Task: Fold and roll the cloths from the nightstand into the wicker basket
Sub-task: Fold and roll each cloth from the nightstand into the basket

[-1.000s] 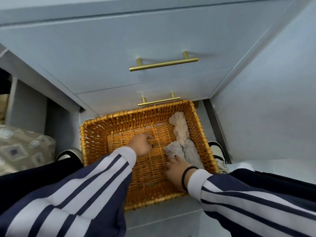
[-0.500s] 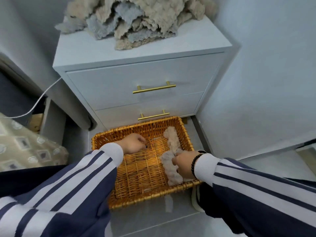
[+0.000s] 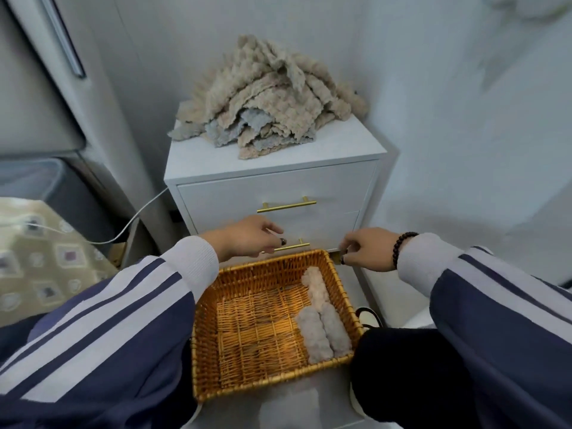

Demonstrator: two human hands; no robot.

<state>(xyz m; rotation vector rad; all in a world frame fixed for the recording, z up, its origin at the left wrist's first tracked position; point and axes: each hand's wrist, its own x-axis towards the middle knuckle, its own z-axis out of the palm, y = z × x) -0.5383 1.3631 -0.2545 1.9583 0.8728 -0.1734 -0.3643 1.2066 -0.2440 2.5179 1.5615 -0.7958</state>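
Your left hand [image 3: 247, 239] and right hand [image 3: 366, 250] hang in the air with loose, bent fingers, and they look like they hold nothing. Below and between them sits the wicker basket [image 3: 213, 329]. Three rolled cloths [image 3: 322, 323] lie inside it, under your right hand. Above both hands, a messy pile of cloths [image 3: 266, 119] sits on the nightstand [image 3: 349, 144].
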